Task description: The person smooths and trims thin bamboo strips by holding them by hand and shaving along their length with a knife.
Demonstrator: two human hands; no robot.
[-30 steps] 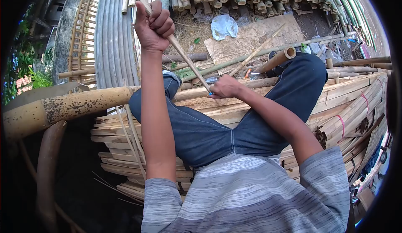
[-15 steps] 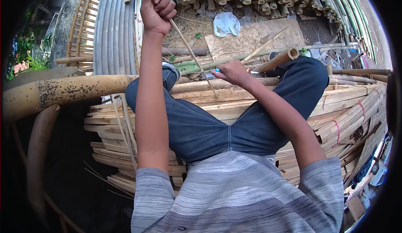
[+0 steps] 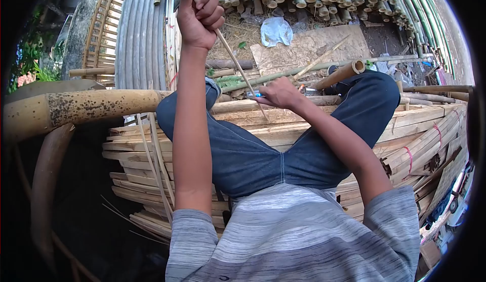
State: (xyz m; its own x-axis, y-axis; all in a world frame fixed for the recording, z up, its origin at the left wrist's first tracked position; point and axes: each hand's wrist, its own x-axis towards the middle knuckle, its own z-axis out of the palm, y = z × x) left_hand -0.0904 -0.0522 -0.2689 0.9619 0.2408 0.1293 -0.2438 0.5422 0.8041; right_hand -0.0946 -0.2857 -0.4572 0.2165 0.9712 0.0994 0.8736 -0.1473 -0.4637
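Stick [image 3: 234,56] slants from the far left hand [image 3: 201,23] down past the right hand [image 3: 282,94]. I see the right hand has moved up it, so its near end now pokes out. The left hand curls around it; the right hand pinches a small blue thing [image 3: 258,95] by it.

Right hand [image 3: 281,92] farther out, stick end [image 3: 263,112] uncovered

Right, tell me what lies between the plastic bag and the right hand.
The head view shows a brown sheet, then a greenish bamboo pole, between the bag and the right hand.
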